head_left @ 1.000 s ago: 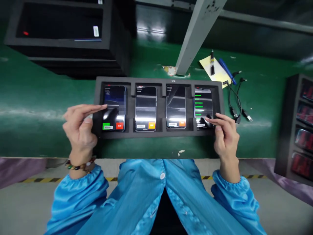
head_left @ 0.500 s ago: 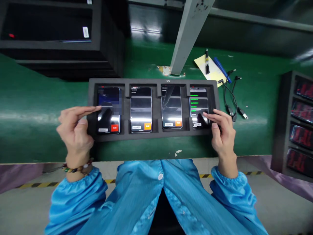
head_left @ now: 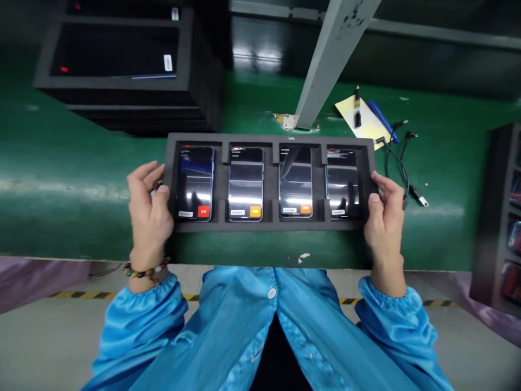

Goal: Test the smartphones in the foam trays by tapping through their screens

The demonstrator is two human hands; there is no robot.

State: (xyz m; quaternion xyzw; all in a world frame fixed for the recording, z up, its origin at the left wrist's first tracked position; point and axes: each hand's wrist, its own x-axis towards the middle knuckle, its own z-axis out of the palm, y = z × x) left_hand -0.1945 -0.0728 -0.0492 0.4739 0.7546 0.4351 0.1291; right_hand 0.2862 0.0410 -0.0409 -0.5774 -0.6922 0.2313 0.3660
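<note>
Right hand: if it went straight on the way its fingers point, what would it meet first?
Probably the black tray, at its right end; the right hand looks close against that edge, though depth makes contact hard to confirm.

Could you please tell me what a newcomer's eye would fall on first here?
Probably the dark tray in the middle, with four phones in a row and the left hand and right hand at its ends. Three phones show a red or orange patch low on the screen. Bright blue sleeves stand out below.
</note>
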